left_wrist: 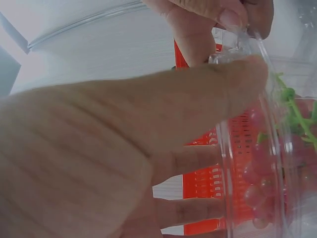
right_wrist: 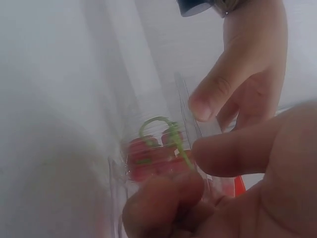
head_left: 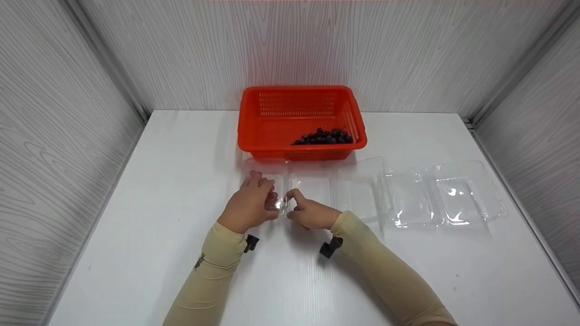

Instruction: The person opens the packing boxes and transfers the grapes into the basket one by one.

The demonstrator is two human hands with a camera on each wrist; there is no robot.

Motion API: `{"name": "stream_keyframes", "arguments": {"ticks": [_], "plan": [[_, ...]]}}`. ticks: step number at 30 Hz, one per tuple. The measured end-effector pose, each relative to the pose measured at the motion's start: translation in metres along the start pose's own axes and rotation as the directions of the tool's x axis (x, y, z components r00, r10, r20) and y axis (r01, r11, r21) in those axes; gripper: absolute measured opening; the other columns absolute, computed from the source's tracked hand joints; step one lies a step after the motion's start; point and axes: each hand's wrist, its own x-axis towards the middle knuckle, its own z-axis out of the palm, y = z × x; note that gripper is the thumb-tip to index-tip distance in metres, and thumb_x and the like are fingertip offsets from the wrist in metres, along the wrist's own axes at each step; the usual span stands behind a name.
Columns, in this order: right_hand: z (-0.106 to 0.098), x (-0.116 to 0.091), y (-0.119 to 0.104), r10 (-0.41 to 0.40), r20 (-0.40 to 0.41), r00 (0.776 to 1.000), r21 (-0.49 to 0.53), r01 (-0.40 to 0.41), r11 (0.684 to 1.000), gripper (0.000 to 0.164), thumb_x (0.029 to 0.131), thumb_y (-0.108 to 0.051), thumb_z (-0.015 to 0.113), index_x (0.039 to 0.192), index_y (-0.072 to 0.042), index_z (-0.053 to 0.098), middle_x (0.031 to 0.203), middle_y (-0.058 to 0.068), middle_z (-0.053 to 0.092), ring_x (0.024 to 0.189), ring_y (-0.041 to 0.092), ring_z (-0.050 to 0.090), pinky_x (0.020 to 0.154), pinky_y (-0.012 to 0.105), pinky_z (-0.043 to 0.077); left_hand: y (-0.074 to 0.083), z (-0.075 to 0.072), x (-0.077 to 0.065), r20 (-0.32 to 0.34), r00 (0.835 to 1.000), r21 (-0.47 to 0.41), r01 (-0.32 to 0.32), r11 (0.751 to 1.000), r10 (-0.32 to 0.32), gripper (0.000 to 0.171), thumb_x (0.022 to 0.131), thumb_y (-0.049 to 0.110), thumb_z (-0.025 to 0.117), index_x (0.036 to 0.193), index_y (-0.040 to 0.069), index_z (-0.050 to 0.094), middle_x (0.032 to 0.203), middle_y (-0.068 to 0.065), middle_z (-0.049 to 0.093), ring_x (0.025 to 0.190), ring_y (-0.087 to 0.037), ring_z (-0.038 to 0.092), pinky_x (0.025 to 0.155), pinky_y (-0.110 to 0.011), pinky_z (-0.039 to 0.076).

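A clear plastic clamshell box [head_left: 282, 207] stands near the middle of the table, between both hands. Inside it is a bunch of red grapes [left_wrist: 257, 196] with a green stem [right_wrist: 176, 139]. My left hand [head_left: 247, 206] grips the box from its left, the thumb across the near rim and the other fingers along the far side. From the right, my right hand [head_left: 312, 213] pinches the rim near a corner between thumb and fingers. Whether the lid is fully closed cannot be told, as the clear plastic blurs and the hands cover part of it.
Behind the hands stands a red plastic basket [head_left: 244, 136] with dark grapes [head_left: 328, 137] in its front right part. Several open clear boxes, such as one transparent box [head_left: 362, 194], line the white table [head_left: 172, 181] to the right. Grey wood-patterned walls [head_left: 181, 50] enclose the back and sides.
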Motion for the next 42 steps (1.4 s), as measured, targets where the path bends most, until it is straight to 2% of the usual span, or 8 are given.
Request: {"name": "stream_keyframes", "arguments": {"ticks": [3,6,10,16,23,27,36,42], "plan": [[0.001,0.001,0.0,0.01,-0.007,1.0,-0.005,-0.01,1.0,0.034,0.095,-0.02,0.049,0.123,-0.019,0.029,0.055,-0.002,0.044,0.046,0.013,0.041,0.047,0.027,0.034,0.002,0.002,-0.001,-0.013,1.0,-0.005,0.0,1.0,0.0,0.068,0.066,0.031,0.084,0.122,0.004,0.055,0.124,-0.018,0.045,0.121,-0.035,0.042,0.089,-0.044,0.05],[0.001,0.001,0.0,0.013,-0.004,1.0,0.004,-0.013,1.0,0.034,0.094,-0.019,0.049,0.121,-0.018,0.029,0.057,-0.002,0.044,0.047,0.013,0.041,0.047,0.026,0.034,0.006,0.006,0.0,-0.002,0.999,0.008,0.039,0.999,-0.039,0.085,0.062,0.037,0.086,0.133,0.006,0.05,0.13,-0.02,0.042,0.128,-0.038,0.036,0.087,-0.053,0.049],[0.001,0.001,0.0,0.01,0.007,1.0,0.049,-0.01,0.999,0.033,0.093,-0.015,0.049,0.119,-0.016,0.029,0.056,-0.002,0.044,0.046,0.013,0.041,0.046,0.026,0.033,0.011,0.013,0.002,0.022,0.994,0.061,0.106,0.992,-0.107,0.103,0.059,0.044,0.087,0.145,0.016,0.039,0.142,-0.024,0.034,0.134,-0.043,0.028,0.08,-0.067,0.044],[0.002,0.001,0.0,0.008,0.013,1.0,0.073,-0.009,0.997,0.032,0.092,-0.012,0.047,0.117,-0.015,0.028,0.053,-0.003,0.042,0.044,0.012,0.039,0.045,0.025,0.032,0.014,0.016,0.002,0.001,0.992,0.092,0.126,0.988,-0.127,0.102,0.059,0.048,0.086,0.145,0.018,0.041,0.144,-0.026,0.032,0.136,-0.045,0.025,0.078,-0.073,0.041],[0.003,0.0,-0.001,0.001,0.008,1.0,0.081,-0.001,0.997,0.029,0.09,-0.009,0.044,0.114,-0.012,0.029,0.051,-0.002,0.042,0.043,0.012,0.037,0.044,0.025,0.03,0.017,0.013,0.0,-0.028,0.995,0.061,0.099,0.993,-0.098,0.099,0.059,0.049,0.085,0.143,0.016,0.044,0.132,-0.022,0.043,0.127,-0.043,0.037,0.073,-0.067,0.046],[0.004,0.001,0.001,0.004,-0.004,1.0,0.078,-0.003,0.997,0.027,0.089,-0.01,0.044,0.112,-0.013,0.028,0.051,-0.002,0.042,0.042,0.013,0.037,0.043,0.026,0.03,0.017,0.012,0.0,-0.027,0.995,0.058,0.098,0.994,-0.096,0.098,0.059,0.049,0.085,0.143,0.016,0.044,0.13,-0.021,0.044,0.126,-0.043,0.037,0.073,-0.066,0.047],[-0.001,-0.001,-0.003,0.013,-0.05,0.999,0.018,-0.012,1.0,0.027,0.091,-0.016,0.053,0.114,-0.014,0.039,0.062,0.001,0.05,0.05,0.014,0.044,0.049,0.027,0.036,0.015,0.013,-0.001,-0.02,0.995,0.079,0.097,0.992,-0.096,0.101,0.058,0.049,0.085,0.144,0.015,0.042,0.138,-0.025,0.038,0.13,-0.045,0.033,0.074,-0.067,0.046],[-0.003,-0.003,-0.004,0.0,-0.081,0.997,-0.122,-0.01,0.992,0.027,0.091,-0.026,0.057,0.114,-0.018,0.044,0.071,0.002,0.054,0.059,0.015,0.049,0.055,0.029,0.04,0.016,0.014,-0.004,-0.007,0.996,0.115,0.091,0.989,-0.091,0.098,0.063,0.048,0.083,0.144,0.014,0.041,0.142,-0.027,0.033,0.131,-0.047,0.031,0.075,-0.069,0.044]]}}
